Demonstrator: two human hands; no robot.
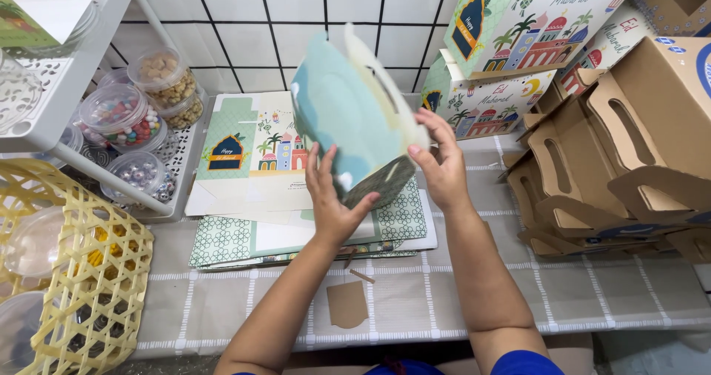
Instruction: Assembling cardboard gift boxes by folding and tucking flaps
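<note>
White tiled wall (244,41) behind, checked cloth (444,301) underneath. From the left: yellow woven basket (96,286), white rack (67,86) of sweet tubs, then a stack of flat printed cartons (252,175). Left hand (333,197) and right hand (442,164) both grip a half-folded teal carton (348,119), held up over the stack. Brown handled boxes (622,153) sit on the right.

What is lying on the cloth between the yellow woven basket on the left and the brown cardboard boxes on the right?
In the head view, between the yellow basket and the brown cardboard boxes lies a stack of flat printed box sheets. The left hand and right hand hold a half-folded box above it.
</note>
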